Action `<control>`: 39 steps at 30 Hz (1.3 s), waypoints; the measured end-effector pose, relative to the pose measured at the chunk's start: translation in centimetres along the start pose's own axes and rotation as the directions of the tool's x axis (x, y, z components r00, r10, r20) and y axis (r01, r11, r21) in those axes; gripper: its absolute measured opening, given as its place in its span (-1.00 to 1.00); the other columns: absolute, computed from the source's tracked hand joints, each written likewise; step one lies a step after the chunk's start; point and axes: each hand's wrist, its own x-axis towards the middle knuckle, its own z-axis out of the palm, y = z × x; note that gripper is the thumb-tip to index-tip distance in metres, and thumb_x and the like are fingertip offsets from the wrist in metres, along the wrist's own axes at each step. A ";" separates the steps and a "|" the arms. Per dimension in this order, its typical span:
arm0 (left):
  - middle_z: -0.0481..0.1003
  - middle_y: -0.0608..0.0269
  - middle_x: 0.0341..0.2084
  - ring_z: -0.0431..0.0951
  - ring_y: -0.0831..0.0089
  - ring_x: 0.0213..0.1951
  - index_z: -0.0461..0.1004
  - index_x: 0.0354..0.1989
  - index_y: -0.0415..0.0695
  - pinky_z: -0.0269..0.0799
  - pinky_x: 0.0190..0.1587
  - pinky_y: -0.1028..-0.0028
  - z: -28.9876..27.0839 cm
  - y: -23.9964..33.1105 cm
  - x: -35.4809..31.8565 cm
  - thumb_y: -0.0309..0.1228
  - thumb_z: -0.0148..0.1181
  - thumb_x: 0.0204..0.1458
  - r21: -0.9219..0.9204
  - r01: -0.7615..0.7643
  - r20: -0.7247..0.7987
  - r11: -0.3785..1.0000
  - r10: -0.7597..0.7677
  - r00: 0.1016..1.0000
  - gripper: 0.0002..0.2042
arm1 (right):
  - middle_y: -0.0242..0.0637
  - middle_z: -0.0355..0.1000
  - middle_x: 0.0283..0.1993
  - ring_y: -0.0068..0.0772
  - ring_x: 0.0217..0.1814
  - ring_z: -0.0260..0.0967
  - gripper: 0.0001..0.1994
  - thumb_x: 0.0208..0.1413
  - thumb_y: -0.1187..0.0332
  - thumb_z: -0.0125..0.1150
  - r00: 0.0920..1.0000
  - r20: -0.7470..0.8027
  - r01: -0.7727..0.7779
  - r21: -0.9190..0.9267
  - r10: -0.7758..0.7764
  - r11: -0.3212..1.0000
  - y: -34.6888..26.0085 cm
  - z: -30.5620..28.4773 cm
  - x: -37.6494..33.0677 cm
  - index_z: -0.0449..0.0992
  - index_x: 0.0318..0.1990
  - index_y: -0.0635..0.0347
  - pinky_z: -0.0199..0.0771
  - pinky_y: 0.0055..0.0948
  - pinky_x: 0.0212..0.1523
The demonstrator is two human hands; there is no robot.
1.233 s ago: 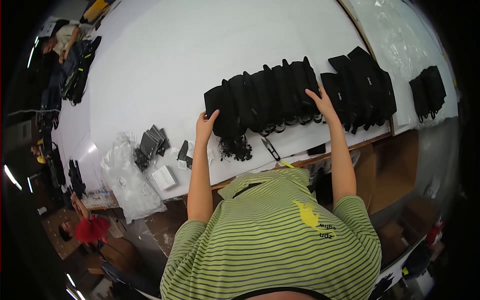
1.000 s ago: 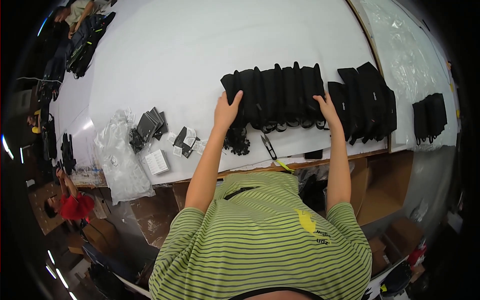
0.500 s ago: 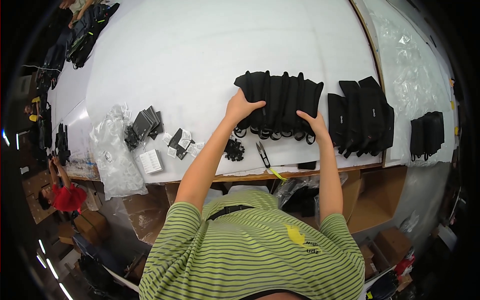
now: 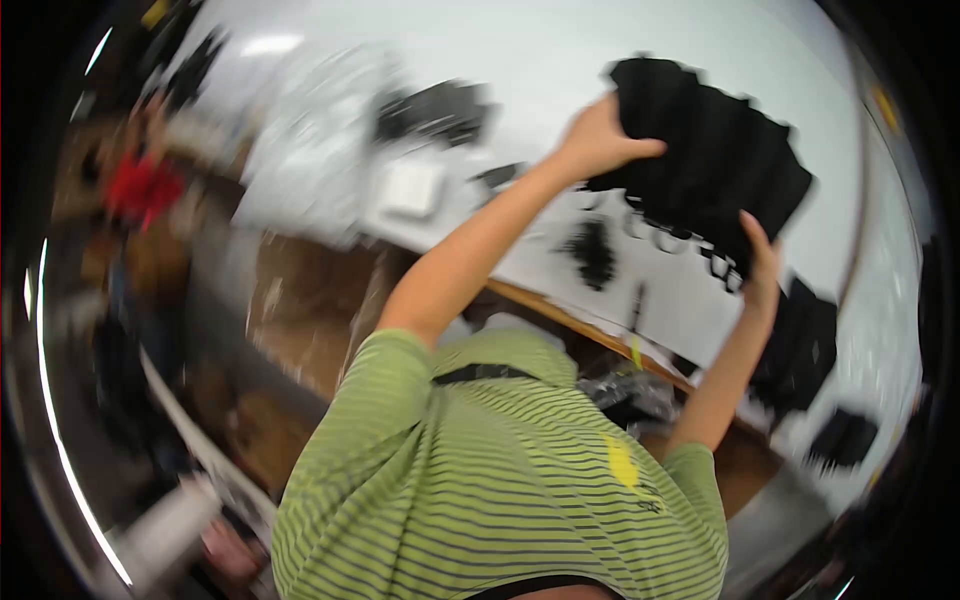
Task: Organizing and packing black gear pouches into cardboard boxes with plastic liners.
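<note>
A fanned row of overlapping black fabric pieces (image 4: 710,150), with small loops along the near edge, is held between my two hands over the white table. My left hand (image 4: 605,143) grips its left end, thumb on top. At the right end my right hand (image 4: 762,265) closes round the edge, its fingers partly hidden. Below the row lie a small heap of black bits (image 4: 592,255) and a dark pair of thread snips (image 4: 638,308) with a yellow tail. Another stack of black pieces (image 4: 800,345) rests right of my right hand. Motion blurs the picture.
On the white table (image 4: 540,50), to the left, are a clear plastic bag (image 4: 310,140), dark flat pieces (image 4: 440,112) and a white box (image 4: 412,187). A small black stack (image 4: 843,437) sits far right. A cardboard box (image 4: 300,310) stands below; a person in red (image 4: 140,190) is far left.
My view has turned, so the table appears tilted. Both hands, still gripping the black fabric pieces, now appear farther right, and the row slants down to the right.
</note>
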 end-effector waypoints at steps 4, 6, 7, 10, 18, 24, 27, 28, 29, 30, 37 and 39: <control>0.50 0.02 -0.21 0.50 0.14 -0.14 0.38 -0.06 -0.17 0.37 -0.04 0.34 -10.3 0.6 -7.3 -0.14 0.38 -0.40 0.015 0.102 -0.256 0.995 -0.094 0.962 -0.35 | -0.14 0.41 -0.08 -0.30 -0.09 0.41 -0.44 -0.08 0.33 0.30 0.983 0.164 0.078 0.019 -0.080 0.997 -3.0 10.5 -3.5 0.28 0.05 0.46 0.41 -0.42 -0.07; 0.51 0.03 -0.22 0.50 0.13 -0.14 0.34 -0.04 -0.18 0.37 -0.06 0.34 -16.9 -0.6 -14.5 -0.15 0.37 -0.38 -0.007 0.147 -0.439 0.989 -0.135 0.888 -0.34 | -0.12 0.39 -0.05 -0.32 -0.05 0.38 -0.45 -0.08 0.31 0.31 0.933 0.348 0.116 -0.051 -0.091 0.992 -0.7 17.9 -4.4 0.31 0.04 0.47 0.35 -0.44 -0.02; 0.50 -0.07 -0.27 0.50 0.02 -0.19 0.29 0.00 -0.24 0.41 -0.11 0.28 -19.8 -2.2 -18.2 -0.12 0.34 -0.42 -0.032 0.177 -0.521 0.984 -0.168 0.837 -0.27 | -0.12 0.39 -0.04 -0.32 -0.04 0.36 -0.44 -0.09 0.30 0.32 0.907 0.417 0.128 -0.131 -0.062 0.983 0.0 22.1 -5.8 0.31 0.03 0.48 0.32 -0.45 0.01; 0.50 -0.08 -0.26 0.50 0.03 -0.17 0.28 0.01 -0.27 0.40 -0.11 0.27 -26.9 -6.6 -29.7 -0.17 0.35 -0.35 -0.139 0.280 -0.647 0.950 -0.301 0.701 -0.30 | -0.12 0.40 -0.05 -0.33 -0.05 0.35 -0.41 -0.14 0.26 0.38 0.827 0.557 0.138 -0.338 0.080 0.931 2.5 33.6 -12.3 0.34 0.00 0.50 0.28 -0.46 0.03; 0.47 -0.02 -0.13 0.48 0.12 -0.08 0.29 0.05 -0.22 0.37 -0.05 0.32 -33.9 -17.4 -51.7 -0.20 0.33 -0.28 -0.516 0.492 -0.667 0.701 -0.689 0.283 -0.34 | -0.14 0.41 -0.09 -0.37 -0.09 0.38 -0.39 -0.19 0.27 0.42 0.502 0.643 0.041 -0.686 0.578 0.727 14.9 54.4 -24.3 0.32 0.00 0.45 0.36 -0.47 -0.06; 0.48 -0.01 -0.14 0.49 0.20 -0.09 0.32 0.02 -0.26 0.35 -0.03 0.36 -32.7 -25.6 -59.7 -0.25 0.32 -0.24 -0.740 0.384 -0.584 0.552 -0.811 0.040 -0.39 | -0.13 0.41 -0.08 -0.35 -0.08 0.38 -0.38 -0.18 0.23 0.39 0.228 0.555 0.101 -0.831 0.800 0.548 23.4 64.1 -26.9 0.31 0.01 0.45 0.36 -0.46 -0.05; 0.49 0.05 -0.16 0.49 0.26 -0.11 0.34 0.01 -0.28 0.36 -0.05 0.38 -33.4 -30.8 -61.6 -0.26 0.28 -0.24 -0.838 0.397 -0.418 0.375 -0.908 -0.023 -0.41 | -0.13 0.44 -0.14 -0.36 -0.14 0.41 -0.48 -0.13 0.22 0.33 0.156 0.413 0.085 -0.911 0.897 0.404 29.7 67.2 -26.8 0.39 -0.07 0.43 0.41 -0.45 -0.12; 0.49 0.08 -0.17 0.49 0.29 -0.12 0.36 -0.01 -0.27 0.36 -0.06 0.40 -33.9 -33.0 -61.5 -0.27 0.26 -0.24 -0.891 0.384 -0.277 0.242 -0.960 -0.038 -0.44 | -0.11 0.41 -0.10 -0.31 -0.10 0.39 -0.40 -0.18 0.18 0.35 0.127 0.388 0.096 -0.921 0.913 0.378 32.7 68.0 -25.7 0.35 -0.02 0.43 0.40 -0.40 -0.10; 0.47 0.04 -0.16 0.47 0.31 -0.14 0.36 -0.03 -0.33 0.34 -0.05 0.43 -34.1 -34.9 -62.0 -0.24 0.26 -0.22 -0.908 0.396 -0.149 0.139 -0.989 0.005 -0.44 | -0.10 0.38 -0.07 -0.28 -0.06 0.37 -0.33 -0.21 0.13 0.37 0.162 0.309 0.128 -0.948 0.937 0.291 35.6 69.1 -25.3 0.32 0.00 0.43 0.39 -0.36 -0.09; 0.47 0.04 -0.16 0.47 0.31 -0.14 0.36 -0.03 -0.33 0.34 -0.05 0.43 -34.1 -37.2 -62.0 -0.24 0.26 -0.22 -0.904 0.406 -0.142 0.132 -0.990 0.004 -0.44 | -0.08 0.36 -0.04 -0.25 -0.03 0.35 -0.27 -0.25 0.09 0.38 0.203 0.226 0.154 -0.968 0.953 0.197 38.6 70.1 -24.6 0.28 0.03 0.42 0.38 -0.32 -0.07; 0.47 -0.24 -0.21 0.49 0.08 -0.13 0.40 -0.21 -0.55 0.35 -0.08 0.35 -38.6 -57.3 -65.2 -0.10 0.23 -0.38 -0.714 0.694 -0.223 0.093 -0.970 -0.100 -0.32 | 0.04 0.24 0.12 -0.17 0.17 0.18 -0.04 -0.32 -0.07 0.35 0.224 0.222 0.269 -0.950 0.949 0.159 59.1 75.9 -22.5 0.14 0.13 0.55 0.16 -0.30 0.15; 0.50 -0.26 -0.30 0.51 0.07 -0.14 0.44 -0.28 -0.52 0.36 -0.06 0.33 -40.3 -62.5 -69.6 -0.11 0.24 -0.39 -0.715 0.693 -0.229 0.097 -0.968 -0.100 -0.37 | 0.03 0.16 0.21 -0.18 0.25 0.09 -0.01 -0.31 -0.07 0.35 0.286 0.229 0.279 -0.949 0.930 0.148 63.1 79.0 -25.8 0.10 0.17 0.54 0.05 -0.37 0.21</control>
